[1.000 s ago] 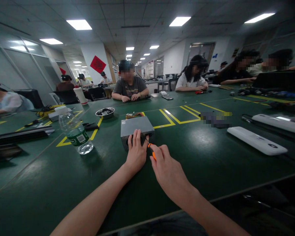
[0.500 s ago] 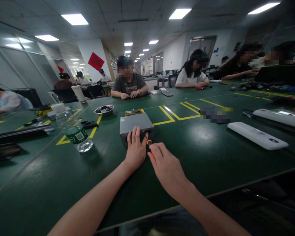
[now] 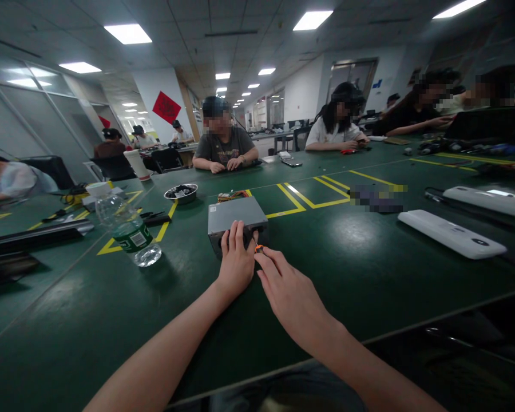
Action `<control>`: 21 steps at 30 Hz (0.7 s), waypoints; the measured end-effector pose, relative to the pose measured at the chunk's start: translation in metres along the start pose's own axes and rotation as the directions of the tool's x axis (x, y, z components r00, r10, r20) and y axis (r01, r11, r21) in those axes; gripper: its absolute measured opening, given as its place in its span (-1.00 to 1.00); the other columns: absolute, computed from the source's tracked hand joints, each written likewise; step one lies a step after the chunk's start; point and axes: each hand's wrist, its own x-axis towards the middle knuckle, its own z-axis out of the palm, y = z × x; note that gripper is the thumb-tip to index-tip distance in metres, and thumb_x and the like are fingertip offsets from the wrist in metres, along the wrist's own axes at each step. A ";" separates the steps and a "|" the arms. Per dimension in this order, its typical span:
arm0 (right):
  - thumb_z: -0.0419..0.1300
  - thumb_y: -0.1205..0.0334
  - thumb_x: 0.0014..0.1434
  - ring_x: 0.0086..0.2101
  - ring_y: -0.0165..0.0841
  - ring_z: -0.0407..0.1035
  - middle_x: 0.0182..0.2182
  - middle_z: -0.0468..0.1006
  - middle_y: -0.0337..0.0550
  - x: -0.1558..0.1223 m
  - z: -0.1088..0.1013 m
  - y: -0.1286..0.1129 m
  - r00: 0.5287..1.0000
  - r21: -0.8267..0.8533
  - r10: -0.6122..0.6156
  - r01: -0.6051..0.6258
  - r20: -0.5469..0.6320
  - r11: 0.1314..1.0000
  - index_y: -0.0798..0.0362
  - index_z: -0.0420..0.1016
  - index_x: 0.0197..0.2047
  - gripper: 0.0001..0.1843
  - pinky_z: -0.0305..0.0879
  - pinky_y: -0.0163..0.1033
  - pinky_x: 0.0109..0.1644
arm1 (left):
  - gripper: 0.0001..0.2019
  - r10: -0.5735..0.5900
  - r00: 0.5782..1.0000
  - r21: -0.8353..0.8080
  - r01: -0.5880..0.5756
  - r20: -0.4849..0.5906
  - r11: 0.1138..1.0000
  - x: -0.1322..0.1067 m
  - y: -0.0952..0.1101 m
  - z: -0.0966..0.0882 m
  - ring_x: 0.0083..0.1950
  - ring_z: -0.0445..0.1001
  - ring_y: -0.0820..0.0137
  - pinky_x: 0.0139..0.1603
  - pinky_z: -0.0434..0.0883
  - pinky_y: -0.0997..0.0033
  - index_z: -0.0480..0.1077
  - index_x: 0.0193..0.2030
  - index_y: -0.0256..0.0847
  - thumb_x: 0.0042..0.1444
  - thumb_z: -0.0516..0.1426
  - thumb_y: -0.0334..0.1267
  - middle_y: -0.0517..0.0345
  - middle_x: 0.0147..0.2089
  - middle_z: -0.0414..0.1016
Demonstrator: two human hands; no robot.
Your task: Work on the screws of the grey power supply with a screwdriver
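Left hand (image 3: 237, 257), fingers extended, is laid against the metal box (image 3: 236, 213), apparently to steady it, while an orange screwdriver (image 3: 260, 248) is grasped in the right hand (image 3: 290, 289).

Dim light from ceiling panels (image 3: 127, 34), glare on tabletop (image 3: 354, 230), edges stretched.

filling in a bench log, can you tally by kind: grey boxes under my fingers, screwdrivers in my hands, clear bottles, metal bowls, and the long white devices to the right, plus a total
Grey box: 1
Screwdriver: 1
Clear bottle: 1
Metal bowl: 1
Long white devices: 2 (nearer one, farther one)
Total: 6
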 end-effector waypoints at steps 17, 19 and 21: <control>-0.04 0.24 0.23 -0.34 -0.28 0.43 -0.30 0.45 -0.05 0.005 -0.006 0.013 0.990 0.083 0.108 -0.100 -0.093 0.991 0.09 0.28 -0.16 -0.83 0.39 -0.19 -0.35 | -0.56 -0.040 0.999 0.028 0.039 0.017 0.999 0.000 0.002 0.002 0.35 -0.19 0.05 0.23 -0.04 -0.03 0.20 0.15 -0.20 0.09 0.02 -0.37 -0.25 0.30 -0.11; -0.03 0.21 0.23 -0.34 -0.28 0.42 -0.32 0.44 -0.08 0.004 -0.008 0.016 0.989 0.122 0.117 -0.105 -0.095 0.987 0.08 0.26 -0.19 -0.85 0.39 -0.20 -0.35 | -0.54 -0.042 0.999 0.034 0.042 0.015 0.999 0.000 0.002 0.002 0.35 -0.18 0.06 0.22 -0.04 -0.03 0.20 0.15 -0.20 0.07 0.02 -0.40 -0.25 0.30 -0.09; -0.01 0.22 0.21 -0.26 -0.25 0.41 -0.22 0.41 0.01 0.001 -0.009 0.015 0.989 0.154 0.104 -0.088 -0.105 0.984 0.10 0.24 -0.16 -0.84 0.40 -0.17 -0.29 | -0.54 -0.038 0.999 0.038 0.038 0.011 0.999 0.000 0.002 0.002 0.34 -0.18 0.04 0.21 -0.02 -0.03 0.20 0.14 -0.20 0.06 0.02 -0.42 -0.26 0.30 -0.09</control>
